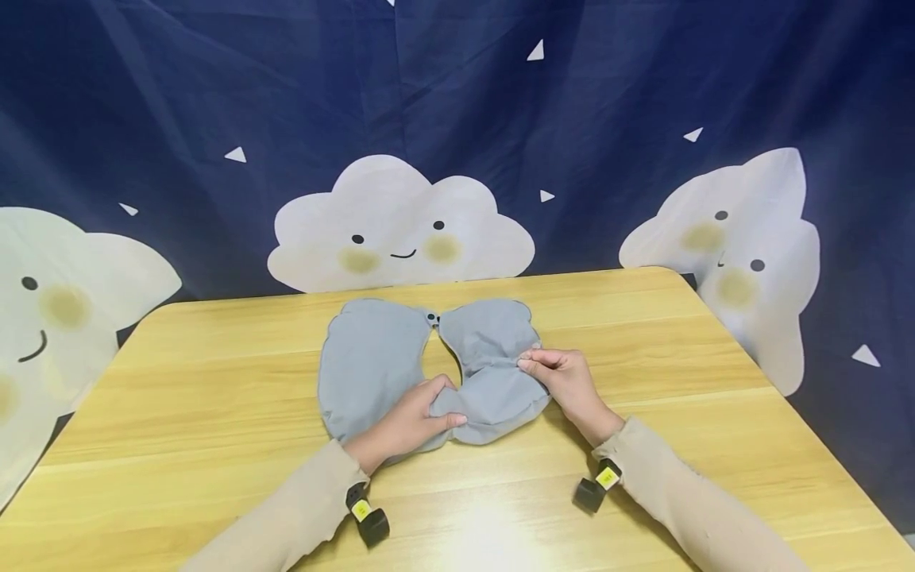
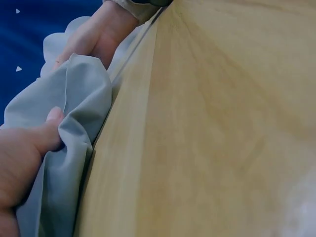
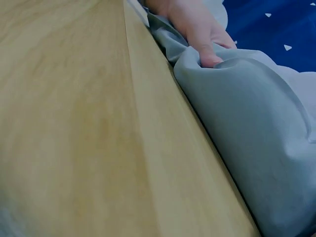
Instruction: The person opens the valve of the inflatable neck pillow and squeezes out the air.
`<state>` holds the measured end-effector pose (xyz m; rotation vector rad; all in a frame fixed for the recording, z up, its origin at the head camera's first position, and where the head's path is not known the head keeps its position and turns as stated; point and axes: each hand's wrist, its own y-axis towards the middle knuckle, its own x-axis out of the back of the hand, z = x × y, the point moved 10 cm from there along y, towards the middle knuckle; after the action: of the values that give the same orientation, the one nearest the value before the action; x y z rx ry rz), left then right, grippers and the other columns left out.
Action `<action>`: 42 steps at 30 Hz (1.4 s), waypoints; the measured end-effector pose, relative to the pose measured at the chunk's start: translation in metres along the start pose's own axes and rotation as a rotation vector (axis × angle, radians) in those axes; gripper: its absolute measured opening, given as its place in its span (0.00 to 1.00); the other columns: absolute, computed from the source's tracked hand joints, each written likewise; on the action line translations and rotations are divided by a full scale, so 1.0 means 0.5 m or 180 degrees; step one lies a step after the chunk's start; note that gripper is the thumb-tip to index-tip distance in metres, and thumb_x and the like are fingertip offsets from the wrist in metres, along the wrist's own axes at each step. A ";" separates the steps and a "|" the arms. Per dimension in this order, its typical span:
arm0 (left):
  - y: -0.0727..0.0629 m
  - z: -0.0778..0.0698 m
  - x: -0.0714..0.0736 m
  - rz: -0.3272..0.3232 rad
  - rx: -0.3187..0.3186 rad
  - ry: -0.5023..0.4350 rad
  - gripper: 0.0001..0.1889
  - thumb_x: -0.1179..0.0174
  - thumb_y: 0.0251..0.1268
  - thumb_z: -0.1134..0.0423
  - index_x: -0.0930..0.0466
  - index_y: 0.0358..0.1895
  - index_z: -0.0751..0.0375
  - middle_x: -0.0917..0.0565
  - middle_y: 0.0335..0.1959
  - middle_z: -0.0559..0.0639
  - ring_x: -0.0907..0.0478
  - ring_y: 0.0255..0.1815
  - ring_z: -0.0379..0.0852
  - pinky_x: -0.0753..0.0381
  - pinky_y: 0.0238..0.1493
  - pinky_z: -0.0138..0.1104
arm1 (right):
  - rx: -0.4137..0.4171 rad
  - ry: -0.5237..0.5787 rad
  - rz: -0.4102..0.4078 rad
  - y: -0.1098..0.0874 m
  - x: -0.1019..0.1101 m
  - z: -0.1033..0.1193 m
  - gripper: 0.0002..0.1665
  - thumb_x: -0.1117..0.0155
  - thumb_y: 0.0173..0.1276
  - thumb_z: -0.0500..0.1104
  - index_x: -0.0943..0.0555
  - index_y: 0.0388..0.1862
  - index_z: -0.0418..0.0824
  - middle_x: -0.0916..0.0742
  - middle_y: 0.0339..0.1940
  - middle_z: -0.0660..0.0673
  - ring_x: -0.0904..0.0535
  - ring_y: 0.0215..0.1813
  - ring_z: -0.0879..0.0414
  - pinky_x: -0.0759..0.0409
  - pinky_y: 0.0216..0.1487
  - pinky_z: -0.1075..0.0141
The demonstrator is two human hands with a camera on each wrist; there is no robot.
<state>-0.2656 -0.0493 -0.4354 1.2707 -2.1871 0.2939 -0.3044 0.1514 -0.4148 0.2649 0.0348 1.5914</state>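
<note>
A grey U-shaped neck pillow (image 1: 373, 357) lies on the table, its two ends meeting at a small dark snap (image 1: 432, 318) on the far side. It looks puffed up, with creases across its right half. My left hand (image 1: 411, 421) grips the near curve, thumb on top and the other fingers partly hidden by the fabric. At the right edge, my right hand (image 1: 568, 381) pinches the pillow's rim between thumb and fingertips. Bunched fabric (image 2: 74, 128) shows around the left thumb in the left wrist view. In the right wrist view, the pillow's rounded side (image 3: 242, 133) fills the right.
The wooden table (image 1: 214, 397) has rounded far corners. Behind it hangs a dark blue curtain (image 1: 457, 95) with smiling white clouds (image 1: 400, 222) and small triangles. Each wrist wears a strap with a black camera (image 1: 373, 526).
</note>
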 end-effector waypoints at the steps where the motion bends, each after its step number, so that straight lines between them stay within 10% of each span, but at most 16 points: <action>1: 0.001 -0.001 -0.001 0.0010 -0.0024 0.0013 0.14 0.38 0.61 0.54 0.28 0.43 0.56 0.23 0.38 0.46 0.27 0.42 0.44 0.28 0.45 0.37 | -0.0003 0.0003 -0.0002 0.000 0.000 0.000 0.05 0.32 0.57 0.31 0.14 0.31 0.27 0.11 0.30 0.50 0.19 0.42 0.67 0.23 0.49 0.75; 9: 0.007 -0.007 -0.005 0.0062 -0.0101 0.0178 0.09 0.45 0.68 0.57 0.30 0.44 0.56 0.27 0.29 0.42 0.28 0.36 0.41 0.28 0.42 0.35 | 0.0018 -0.0032 -0.0004 0.002 -0.003 0.001 0.08 0.32 0.57 0.31 0.15 0.33 0.24 0.12 0.32 0.43 0.18 0.40 0.66 0.22 0.46 0.74; 19: 0.008 -0.007 -0.013 0.0185 -0.0034 0.0348 0.12 0.53 0.73 0.60 0.32 0.52 0.63 0.23 0.45 0.55 0.27 0.49 0.52 0.30 0.50 0.46 | 0.0018 -0.0024 0.0048 0.002 -0.005 0.003 0.09 0.31 0.57 0.32 0.15 0.34 0.25 0.12 0.29 0.53 0.18 0.40 0.66 0.22 0.46 0.74; 26: 0.011 -0.020 0.000 0.0331 -0.0066 -0.0245 0.15 0.42 0.67 0.57 0.30 0.51 0.59 0.23 0.44 0.51 0.27 0.46 0.45 0.28 0.50 0.38 | 0.0028 -0.0043 0.0041 0.001 0.000 0.001 0.09 0.31 0.57 0.32 0.16 0.34 0.24 0.11 0.30 0.50 0.18 0.40 0.66 0.22 0.46 0.74; 42: 0.029 -0.145 0.001 -0.0303 -0.0258 0.0760 0.42 0.32 0.52 0.47 0.39 0.69 0.59 0.34 0.66 0.54 0.38 0.68 0.51 0.39 0.67 0.48 | 0.0003 -0.0062 0.0056 0.001 0.002 -0.001 0.07 0.32 0.58 0.31 0.15 0.34 0.26 0.11 0.31 0.47 0.19 0.40 0.67 0.23 0.46 0.75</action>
<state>-0.2509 -0.0086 -0.3751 1.2240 -1.9129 0.2996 -0.3049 0.1526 -0.4151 0.2820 0.0182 1.6060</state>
